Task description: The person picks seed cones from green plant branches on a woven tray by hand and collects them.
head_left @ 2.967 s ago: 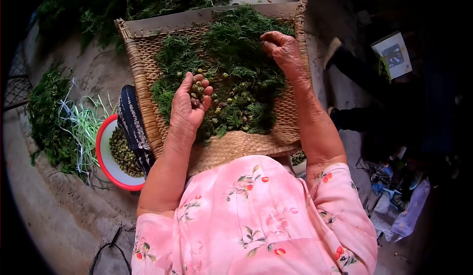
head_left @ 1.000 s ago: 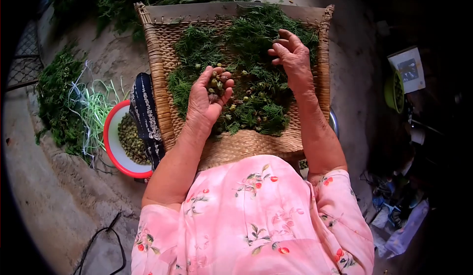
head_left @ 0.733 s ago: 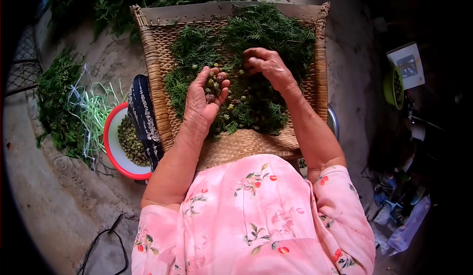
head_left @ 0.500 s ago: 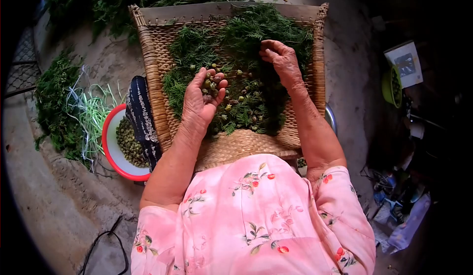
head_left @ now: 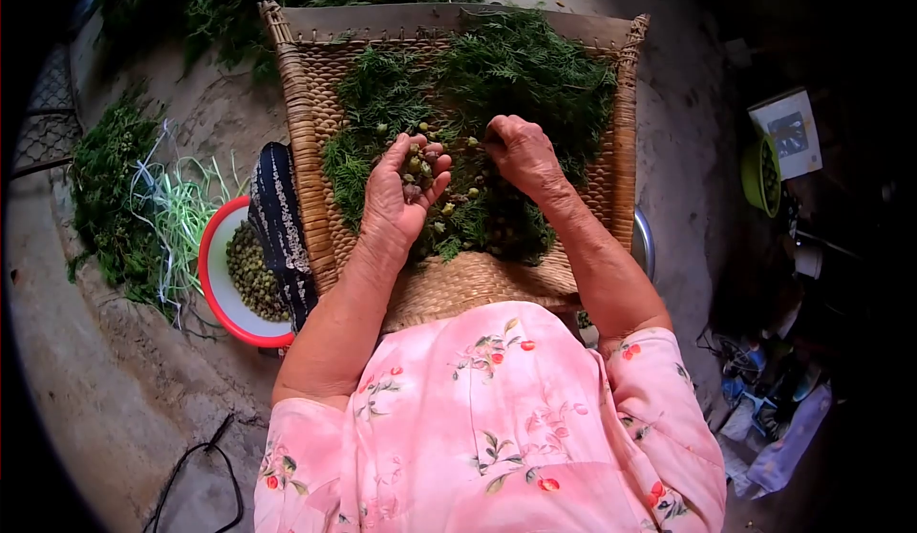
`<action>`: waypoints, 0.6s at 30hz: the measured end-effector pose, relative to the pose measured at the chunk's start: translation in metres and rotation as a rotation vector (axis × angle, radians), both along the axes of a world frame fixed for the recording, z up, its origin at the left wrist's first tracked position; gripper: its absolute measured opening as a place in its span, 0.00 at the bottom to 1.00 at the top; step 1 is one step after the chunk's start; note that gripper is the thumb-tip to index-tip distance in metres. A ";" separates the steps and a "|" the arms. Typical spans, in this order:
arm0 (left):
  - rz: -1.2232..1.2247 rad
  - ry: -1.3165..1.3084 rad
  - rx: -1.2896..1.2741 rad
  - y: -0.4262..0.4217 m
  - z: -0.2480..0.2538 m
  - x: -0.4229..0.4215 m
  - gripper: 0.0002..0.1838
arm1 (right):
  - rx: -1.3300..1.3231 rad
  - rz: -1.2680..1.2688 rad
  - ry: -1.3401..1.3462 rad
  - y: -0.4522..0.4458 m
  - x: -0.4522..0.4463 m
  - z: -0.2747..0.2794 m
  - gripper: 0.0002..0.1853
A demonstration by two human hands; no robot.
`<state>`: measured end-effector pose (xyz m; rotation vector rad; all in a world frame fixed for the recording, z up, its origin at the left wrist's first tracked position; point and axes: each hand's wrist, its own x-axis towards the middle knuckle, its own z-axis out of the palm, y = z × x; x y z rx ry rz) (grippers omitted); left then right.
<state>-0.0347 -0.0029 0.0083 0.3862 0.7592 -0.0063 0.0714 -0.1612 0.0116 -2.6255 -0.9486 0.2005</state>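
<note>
Cones, small, green-brown [head_left: 417, 164]: a handful, too crowded to count, in the left hand [head_left: 395, 197], which is cupped, fingers curled about them. More lie among feathery evergreen sprigs [head_left: 530, 70] in the woven basket.

Right hand [head_left: 527, 159], one: over the sprigs beside the left, fingers curled; tips shadowed, cannot tell whether pinching anything.

Step in hand, as judged: picking cones from foliage; each pick calls for a fine fingertip grip and a steady left palm.

Woven basket [head_left: 302, 137], one. Red-rimmed bowl [head_left: 214, 287], one, containing cones. Green bowl [head_left: 753, 181], one. Patterned cloth [head_left: 276, 213], one.
</note>
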 end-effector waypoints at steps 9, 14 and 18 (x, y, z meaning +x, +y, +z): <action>0.011 -0.031 -0.026 0.000 -0.005 0.000 0.19 | 0.044 0.100 -0.099 0.016 -0.003 -0.015 0.05; 0.022 -0.038 -0.020 0.001 -0.010 -0.001 0.20 | 0.396 0.028 0.088 0.021 -0.010 0.016 0.08; 0.022 -0.027 -0.061 -0.005 -0.003 0.003 0.19 | 0.580 0.190 0.310 0.035 -0.025 0.040 0.12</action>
